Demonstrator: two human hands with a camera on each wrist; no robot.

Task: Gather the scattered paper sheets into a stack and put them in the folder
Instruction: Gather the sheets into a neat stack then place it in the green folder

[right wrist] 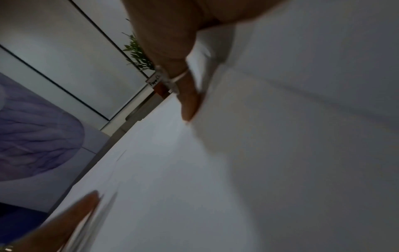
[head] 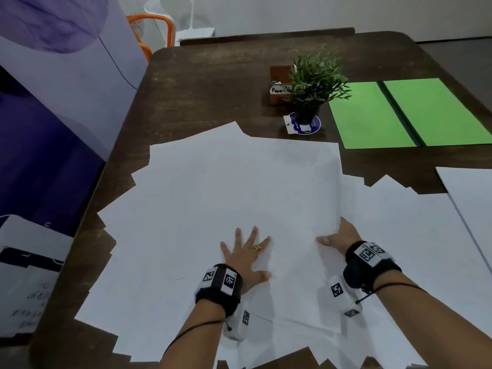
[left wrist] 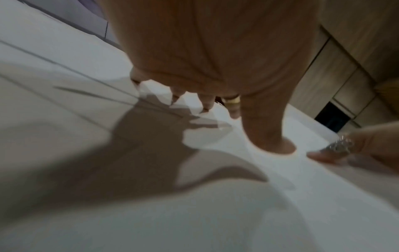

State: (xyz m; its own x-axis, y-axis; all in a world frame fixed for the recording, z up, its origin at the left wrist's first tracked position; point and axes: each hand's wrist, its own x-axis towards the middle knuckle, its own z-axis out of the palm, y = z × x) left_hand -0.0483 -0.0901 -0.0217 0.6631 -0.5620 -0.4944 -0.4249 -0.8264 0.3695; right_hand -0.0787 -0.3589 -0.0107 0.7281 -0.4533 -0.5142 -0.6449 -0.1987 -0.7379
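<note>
While the dark wooden surface [head: 213, 83] carries everything, the paper sheets [head: 213, 198] sprawl overlapped across its near half, lower edges cut off by the frame. Green folder [head: 372, 121] lies open and empty at far right, well apart from them. Brown box [head: 278, 85] behind the plant [head: 316, 78] — contents unreadable. Left hand [head: 246, 258] flat on the sheets, fingers splayed. Right hand [head: 343, 238] pinches a sheet edge — fingers hidden underneath.
</note>
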